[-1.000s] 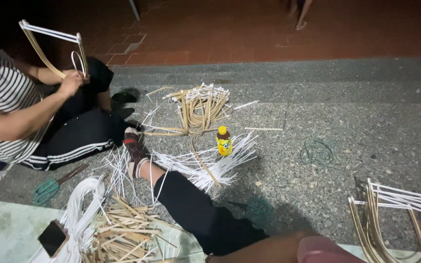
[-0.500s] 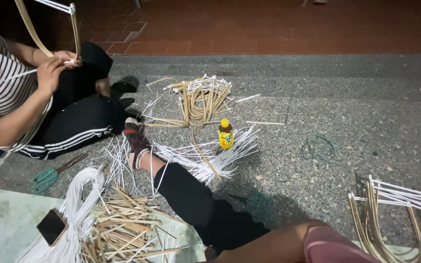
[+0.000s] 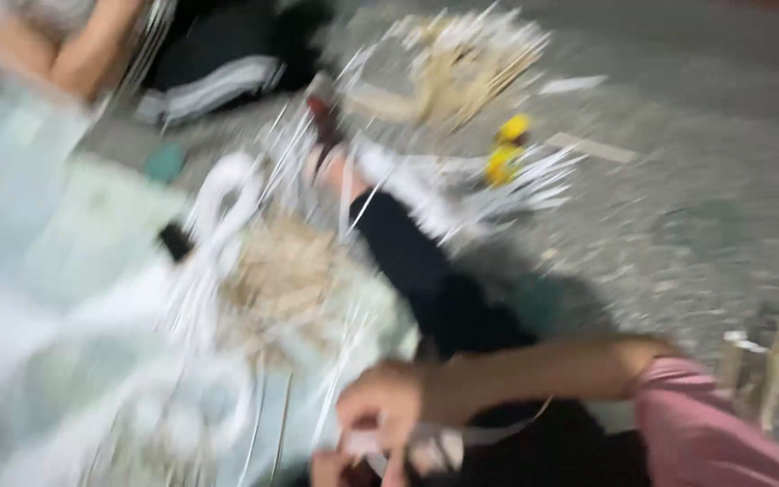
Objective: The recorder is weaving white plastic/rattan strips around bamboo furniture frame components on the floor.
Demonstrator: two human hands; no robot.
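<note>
Head view, badly blurred: our right hand pinches pale strips low in frame, our left hand closes beneath them, its grasp unclear. We judge a strip is being worked loose; next needs a steady pull. Cane pile lies just left, our leg behind; open pavement lies right.

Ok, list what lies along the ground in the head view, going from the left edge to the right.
Pale mat → coil of white strips → heap of tan sticks → outstretched leg in black → yellow bottle → grey pavement → tan-and-white frame at the right edge. All of it is blurred by motion.
</note>
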